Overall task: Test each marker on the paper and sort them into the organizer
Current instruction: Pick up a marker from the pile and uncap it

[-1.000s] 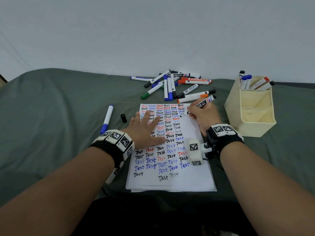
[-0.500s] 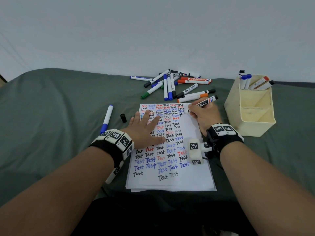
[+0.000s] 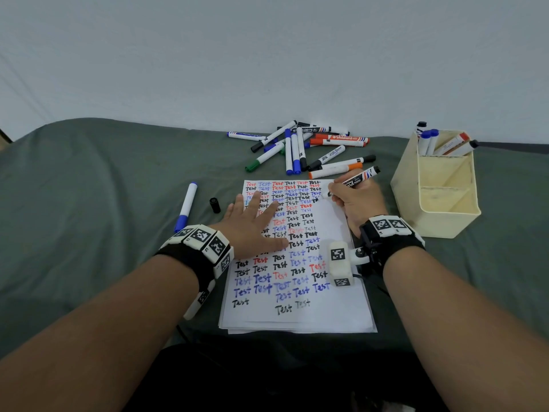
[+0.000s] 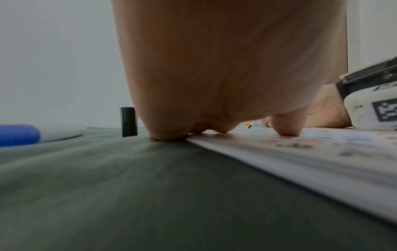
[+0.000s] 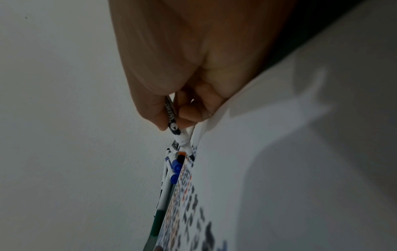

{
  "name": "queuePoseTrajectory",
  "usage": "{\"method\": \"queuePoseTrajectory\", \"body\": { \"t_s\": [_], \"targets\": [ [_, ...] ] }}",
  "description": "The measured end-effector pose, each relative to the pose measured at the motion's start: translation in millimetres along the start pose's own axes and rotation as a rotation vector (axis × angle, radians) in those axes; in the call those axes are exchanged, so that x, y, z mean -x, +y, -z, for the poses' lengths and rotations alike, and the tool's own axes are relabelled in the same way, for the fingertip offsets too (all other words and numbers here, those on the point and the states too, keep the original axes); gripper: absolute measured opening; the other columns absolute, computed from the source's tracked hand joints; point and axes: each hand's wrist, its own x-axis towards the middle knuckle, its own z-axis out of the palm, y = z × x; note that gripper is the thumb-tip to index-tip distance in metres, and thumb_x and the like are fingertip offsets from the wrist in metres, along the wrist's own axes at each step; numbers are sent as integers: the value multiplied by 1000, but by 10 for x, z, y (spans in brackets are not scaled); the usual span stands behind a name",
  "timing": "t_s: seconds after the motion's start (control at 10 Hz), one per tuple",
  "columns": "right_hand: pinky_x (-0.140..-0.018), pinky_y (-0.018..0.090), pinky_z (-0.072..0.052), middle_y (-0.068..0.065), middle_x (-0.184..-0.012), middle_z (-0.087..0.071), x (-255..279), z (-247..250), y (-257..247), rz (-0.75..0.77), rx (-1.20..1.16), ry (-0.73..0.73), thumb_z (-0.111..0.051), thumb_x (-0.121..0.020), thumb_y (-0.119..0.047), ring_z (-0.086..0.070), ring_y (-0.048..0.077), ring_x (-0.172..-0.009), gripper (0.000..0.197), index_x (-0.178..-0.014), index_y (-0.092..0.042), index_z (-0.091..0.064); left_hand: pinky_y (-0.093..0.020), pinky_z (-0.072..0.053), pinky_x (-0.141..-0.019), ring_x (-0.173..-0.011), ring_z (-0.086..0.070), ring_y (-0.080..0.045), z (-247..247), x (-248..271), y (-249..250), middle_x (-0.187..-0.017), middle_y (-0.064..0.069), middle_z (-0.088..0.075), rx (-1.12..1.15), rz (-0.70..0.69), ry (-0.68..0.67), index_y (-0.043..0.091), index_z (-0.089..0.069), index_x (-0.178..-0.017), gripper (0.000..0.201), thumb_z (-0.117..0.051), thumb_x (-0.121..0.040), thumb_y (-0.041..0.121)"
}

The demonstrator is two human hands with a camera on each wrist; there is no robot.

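Head view: marker (image 3: 355,181) tip points down-left onto paper (image 3: 332,304).

A plain indoor room, seemingly a home: a bare white wall (image 3: 267,55) fills the upper frame, above a soft surface draped in grey-green cloth (image 3: 89,179).

paper (image 3: 335,310): "Test" rows | orange marker (image 3: 341,137): "Whiteboard"
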Motion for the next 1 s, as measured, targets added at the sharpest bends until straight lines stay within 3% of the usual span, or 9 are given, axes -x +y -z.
{"method": "queuePoseTrajectory", "body": {
  "t_s": [0.8, 1.0],
  "targets": [
    [-57, 29, -47, -3, -58, -62, -30, 0, 0, -38, 29, 45, -70, -81, -7, -55, 11, -54, 20, -70, -22, -63, -48, 13, -119, -147, 32, -34, 0, -2, -1, -160, 3, 36, -3, -2, 1, 49, 24, -150, 101, -26, -74, 95],
    [-61, 32, -47, 1, -65, -66, -41, 19, 16, -68, 4, 88, -70, -80, -11, -58, 15, -60, 13, -75, -22, -65, -49, 13, -119, -147, 33, -34, -3, -1, 0, -160, 3, 36, -1, -4, 0, 49, 23, -150, 102, -26, -74, 96]
  ]
}}
